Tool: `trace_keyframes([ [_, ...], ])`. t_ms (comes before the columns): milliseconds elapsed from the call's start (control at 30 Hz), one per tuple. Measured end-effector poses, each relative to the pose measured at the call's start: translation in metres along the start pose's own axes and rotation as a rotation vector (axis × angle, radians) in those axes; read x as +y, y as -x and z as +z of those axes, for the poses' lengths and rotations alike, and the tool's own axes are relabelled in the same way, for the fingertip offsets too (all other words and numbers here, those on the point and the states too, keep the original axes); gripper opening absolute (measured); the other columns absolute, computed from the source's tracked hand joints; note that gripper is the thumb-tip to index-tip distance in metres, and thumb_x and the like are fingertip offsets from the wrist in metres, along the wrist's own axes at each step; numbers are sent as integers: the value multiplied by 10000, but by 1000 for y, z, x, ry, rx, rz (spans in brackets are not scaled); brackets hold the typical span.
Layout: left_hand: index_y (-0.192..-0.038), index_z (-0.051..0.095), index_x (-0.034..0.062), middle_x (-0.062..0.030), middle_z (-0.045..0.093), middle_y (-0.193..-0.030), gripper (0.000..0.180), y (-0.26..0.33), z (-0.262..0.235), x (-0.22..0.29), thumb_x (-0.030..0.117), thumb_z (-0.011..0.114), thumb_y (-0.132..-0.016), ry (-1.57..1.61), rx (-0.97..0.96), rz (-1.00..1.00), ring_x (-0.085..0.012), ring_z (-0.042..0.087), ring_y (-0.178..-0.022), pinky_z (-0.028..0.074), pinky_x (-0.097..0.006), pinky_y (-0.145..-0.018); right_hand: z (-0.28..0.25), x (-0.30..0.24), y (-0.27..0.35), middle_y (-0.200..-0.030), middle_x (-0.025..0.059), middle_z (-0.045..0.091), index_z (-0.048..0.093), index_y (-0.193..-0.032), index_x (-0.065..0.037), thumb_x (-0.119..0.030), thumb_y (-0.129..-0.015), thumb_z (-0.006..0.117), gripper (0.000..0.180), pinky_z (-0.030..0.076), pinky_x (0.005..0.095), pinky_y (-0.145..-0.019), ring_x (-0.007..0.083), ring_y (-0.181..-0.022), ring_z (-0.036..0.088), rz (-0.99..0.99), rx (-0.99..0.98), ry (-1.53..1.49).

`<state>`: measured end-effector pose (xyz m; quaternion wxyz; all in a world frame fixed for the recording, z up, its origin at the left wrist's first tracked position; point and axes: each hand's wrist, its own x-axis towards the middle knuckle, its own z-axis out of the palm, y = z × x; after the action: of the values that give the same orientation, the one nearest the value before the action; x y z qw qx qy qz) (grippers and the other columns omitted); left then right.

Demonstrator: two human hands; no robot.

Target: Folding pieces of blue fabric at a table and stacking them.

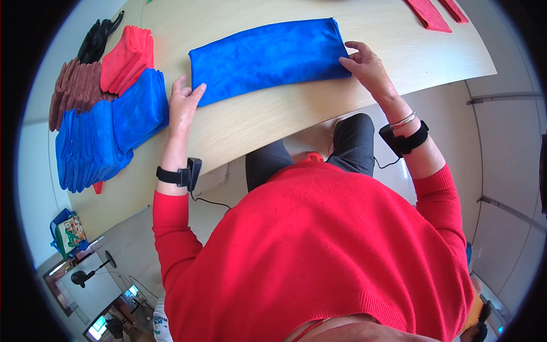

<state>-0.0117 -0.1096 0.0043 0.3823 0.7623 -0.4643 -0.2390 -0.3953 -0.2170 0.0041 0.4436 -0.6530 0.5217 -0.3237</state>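
A folded blue cloth [268,60] lies flat on the table in front of me, its long side running left to right. My left hand [183,105] is at its left end, the thumb touching the lower left corner and the fingers apart. At the right end, the thumb of my right hand [370,71] rests on the cloth's edge. The fingers of that hand are spread and curved beside it. Neither hand is closed round the cloth.
On the table's [239,131] left stand folded blue cloths [94,145], red cloths [128,60] and brown cloths [80,85], with a black item [99,40] behind. More red cloth [430,14] lies at the far right. The table's near edge runs above my knees.
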Motion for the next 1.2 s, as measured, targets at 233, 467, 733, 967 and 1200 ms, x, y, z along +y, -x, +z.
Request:
trace_keyframes([
  [233, -1286, 412, -15, -35, 605, -709, 542, 30, 0, -4, 106, 654, -817, 222, 14, 82, -66, 528, -672, 439, -233, -622, 12, 10, 5, -679, 12, 530, 529, -1204, -83, -172, -844, 618, 381, 437, 264, -598, 113, -626, 504, -119, 165, 232],
  [467, -1258, 464, 34, 1, 539, -659, 471, 50, -6, -16, 126, 650, -835, -201, -28, 122, -72, 482, -603, 400, -249, -542, 2, 7, 32, -685, 46, 569, 532, -1191, -91, -175, -844, 614, 366, 461, 302, -626, 154, -649, 559, -117, 136, 429],
  [733, -1311, 443, 101, -124, 553, -1186, 540, 62, -1, 34, 312, 616, -845, -829, 305, 757, -278, 509, -1122, 393, -413, -928, 14, -29, 41, -1113, 115, 595, 441, -1300, -93, -248, -851, 600, 501, 421, 407, -911, 283, -1064, 546, -586, 323, 1010],
  [967, -1323, 433, 86, -133, 412, -1361, 530, 76, 31, 32, 372, 529, -888, -939, -15, 874, -298, 389, -1248, 313, -434, -1013, 115, -49, 50, -1461, 116, 301, 299, -1422, -126, -524, -928, 372, 638, 220, 515, -1078, 340, -1359, 246, -712, -99, 1040],
  [1200, -1181, 536, 4, -182, 554, -1182, 520, 59, -4, 20, 409, 570, -857, -729, -6, 461, -349, 530, -1068, 421, -416, -905, 111, -43, 60, -1471, 104, 284, 296, -1424, -132, -551, -926, 342, 652, 185, 511, -1095, 324, -1375, 213, -729, -121, 1100],
])
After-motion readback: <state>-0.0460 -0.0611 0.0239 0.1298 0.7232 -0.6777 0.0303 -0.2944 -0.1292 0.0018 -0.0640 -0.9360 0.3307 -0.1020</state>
